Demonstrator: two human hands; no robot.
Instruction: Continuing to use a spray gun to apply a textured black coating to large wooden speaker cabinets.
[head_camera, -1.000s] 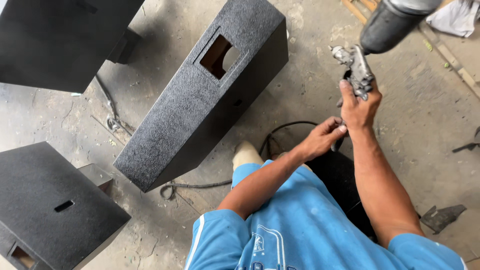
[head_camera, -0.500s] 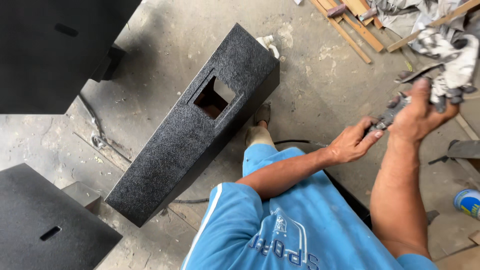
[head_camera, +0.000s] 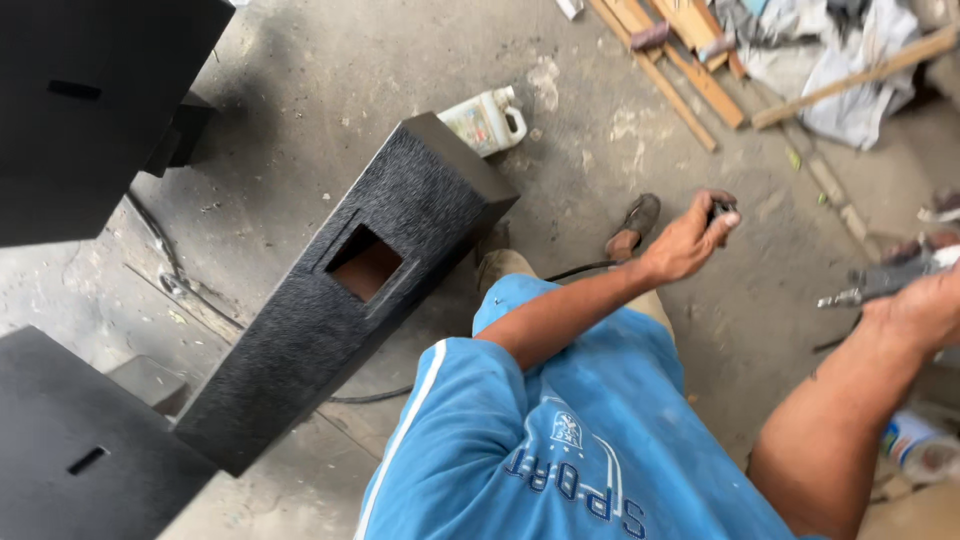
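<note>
One spray gun (head_camera: 880, 282), right of the long black box (head_camera: 350, 290), gripped in the right hand (head_camera: 925, 310); fingers blurred, apparently wrapped around it. Left hand (head_camera: 685, 240) pinches one black hose (head_camera: 580, 270). Three black boxes; one white jug (head_camera: 487, 120) beyond.

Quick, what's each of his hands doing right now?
Left hand: closed around a dark hose.
Right hand: closed on a grey spray gun.
</note>
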